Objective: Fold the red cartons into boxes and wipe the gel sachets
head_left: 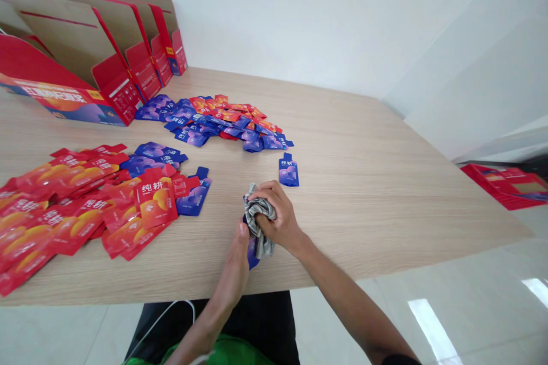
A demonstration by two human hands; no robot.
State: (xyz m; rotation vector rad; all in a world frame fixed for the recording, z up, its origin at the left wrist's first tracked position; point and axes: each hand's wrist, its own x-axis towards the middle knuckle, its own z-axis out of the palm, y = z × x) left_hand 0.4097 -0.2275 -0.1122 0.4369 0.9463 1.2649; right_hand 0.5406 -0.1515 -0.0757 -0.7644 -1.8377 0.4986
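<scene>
Near the table's front edge my left hand grips a blue pouch by its side. My right hand is closed around a crumpled grey striped cloth and presses it on the pouch, hiding most of it. Just beyond my hands lies a single blue pouch, its spout pointing away from me. A large heap of red pouches spreads over the left side, with some blue pouches at its right end. Farther back is a mixed pile of blue and red pouches.
Several open red cartons stand in a row at the back left, against the white wall. The wooden table ends at a slanting right edge. A red box sits low beyond that edge. A white cable hangs by my lap.
</scene>
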